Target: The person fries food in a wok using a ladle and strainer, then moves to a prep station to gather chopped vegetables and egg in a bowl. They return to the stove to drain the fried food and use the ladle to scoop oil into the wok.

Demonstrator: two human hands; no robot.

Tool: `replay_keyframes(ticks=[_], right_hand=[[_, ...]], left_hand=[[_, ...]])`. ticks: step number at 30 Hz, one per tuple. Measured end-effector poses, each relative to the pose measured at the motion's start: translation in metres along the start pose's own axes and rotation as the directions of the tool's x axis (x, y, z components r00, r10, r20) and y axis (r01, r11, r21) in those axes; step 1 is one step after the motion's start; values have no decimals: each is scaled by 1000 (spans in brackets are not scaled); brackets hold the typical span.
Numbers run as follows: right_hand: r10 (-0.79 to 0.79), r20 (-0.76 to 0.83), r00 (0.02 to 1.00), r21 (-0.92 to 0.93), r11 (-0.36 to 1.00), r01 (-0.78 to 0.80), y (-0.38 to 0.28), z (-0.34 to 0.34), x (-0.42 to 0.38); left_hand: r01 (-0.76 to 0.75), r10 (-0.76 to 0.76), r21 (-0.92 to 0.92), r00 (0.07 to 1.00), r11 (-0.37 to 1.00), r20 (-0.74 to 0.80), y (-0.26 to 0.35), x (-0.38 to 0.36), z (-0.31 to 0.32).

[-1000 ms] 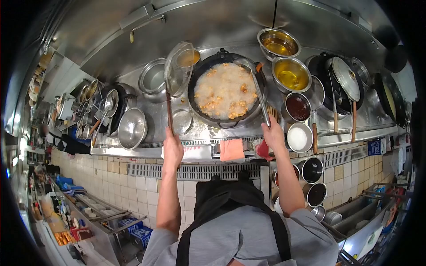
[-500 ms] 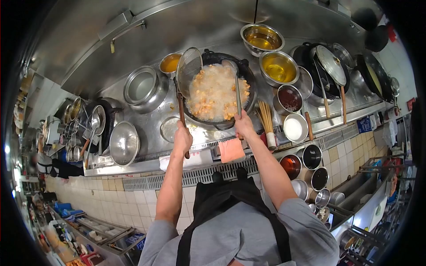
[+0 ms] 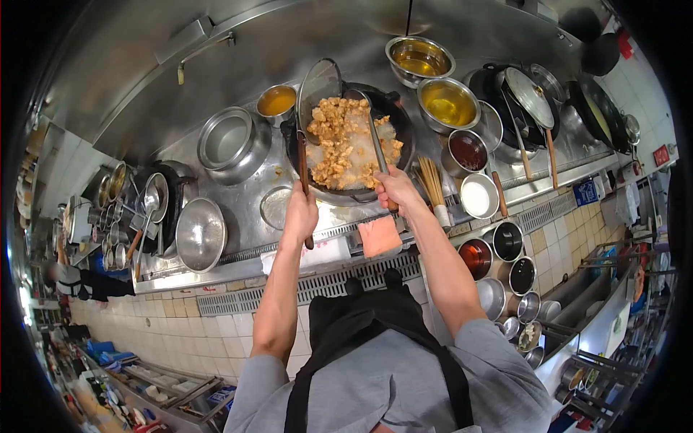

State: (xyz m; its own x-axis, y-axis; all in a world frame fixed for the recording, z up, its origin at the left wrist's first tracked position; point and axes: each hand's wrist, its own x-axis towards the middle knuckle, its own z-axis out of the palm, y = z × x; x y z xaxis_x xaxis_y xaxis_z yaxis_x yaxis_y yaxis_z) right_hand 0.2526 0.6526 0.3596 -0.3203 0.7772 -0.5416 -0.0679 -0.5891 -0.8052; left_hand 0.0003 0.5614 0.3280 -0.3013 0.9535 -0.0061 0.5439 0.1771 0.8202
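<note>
A black wok [image 3: 408, 148] holds foaming oil crowded with golden-brown fried pieces [image 3: 339, 144]. My left hand [image 3: 301, 214] is wrapped round the wooden handle of a mesh strainer [image 3: 317, 83], which is tilted up at the wok's left side with pieces against its lower part. In my right hand [image 3: 398, 190] is the handle of a ladle [image 3: 377, 137]; its head reaches the far side of the wok among the pieces, and its bowl is partly hidden. Both hands are closed, above the near rim of the wok.
Two steel bowls of yellow oil [image 3: 449, 102] and a pot of dark red sauce [image 3: 468, 151] stand right of the wok. A bundle of bamboo sticks [image 3: 431, 182] is near my right hand. A steel pot [image 3: 229, 138] stands left; an orange cloth [image 3: 380, 237] lies on the front edge.
The strainer has tipped more upright and moved slightly right. The fried pieces are gathered into a heap toward it, with less foam over them. The ladle has shifted left.
</note>
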Motion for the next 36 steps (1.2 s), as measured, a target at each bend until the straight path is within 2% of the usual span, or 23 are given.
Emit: replay_keyframes(ticks=[1,3,6,9,12,14,16,18,19,22,25,27,30,32,35,36], right_hand=[[-3,-5,1000,-12,1000,3,-1,0,-11],[-23,-10,1000,-39,999,23,-2,-2,-24],[-64,-53,997,-75,995,60,11,-7,-34],[-117,-79,990,-144,984,104,20,-15,-36],[-207,-151,967,-439,890,122,15,-21,-62],[-363,-131,922,-589,777,222,42,-39,-56],[-425,-91,901,-626,727,281,56,-59,-62],[-428,-46,902,-602,733,317,62,-80,-71],[-442,-27,897,-610,718,335,64,-90,-75],[-484,30,875,-783,533,322,46,-128,-97],[-390,91,916,-924,309,224,-24,-164,-151],[-337,102,936,-994,5,110,-68,-184,-180],[-302,196,933,-970,-201,138,-99,-212,-198],[-248,213,945,-970,-168,175,-86,-238,-176],[-177,162,971,-985,-86,149,-40,-246,-130],[-203,178,963,-984,-39,174,-18,-247,-115]], left_hand=[[-34,35,54,999,998,-25,14,-11,-5],[18,-16,81,1000,997,-25,66,-29,-23],[109,-114,130,993,985,33,97,-45,-35],[54,-54,176,999,983,-3,100,-55,-32],[10,-7,135,1000,991,-22,96,-66,-33],[35,-36,97,999,995,8,92,-69,-38],[67,-70,66,997,996,39,90,-68,-45],[109,-112,41,992,993,62,91,-63,-52],[97,-104,147,994,984,37,87,-59,-52],[49,-54,415,999,908,1,46,-34,-42],[68,-60,442,998,894,-31,17,-20,-37],[85,-85,439,996,894,-21,9,-18,-36],[134,-147,429,989,893,-3,-2,-24,-27],[189,-222,439,975,878,24,-2,-28,-22],[164,-197,380,979,910,48,-10,-31,-13],[159,-196,392,979,906,56,-8,-34,-11]])
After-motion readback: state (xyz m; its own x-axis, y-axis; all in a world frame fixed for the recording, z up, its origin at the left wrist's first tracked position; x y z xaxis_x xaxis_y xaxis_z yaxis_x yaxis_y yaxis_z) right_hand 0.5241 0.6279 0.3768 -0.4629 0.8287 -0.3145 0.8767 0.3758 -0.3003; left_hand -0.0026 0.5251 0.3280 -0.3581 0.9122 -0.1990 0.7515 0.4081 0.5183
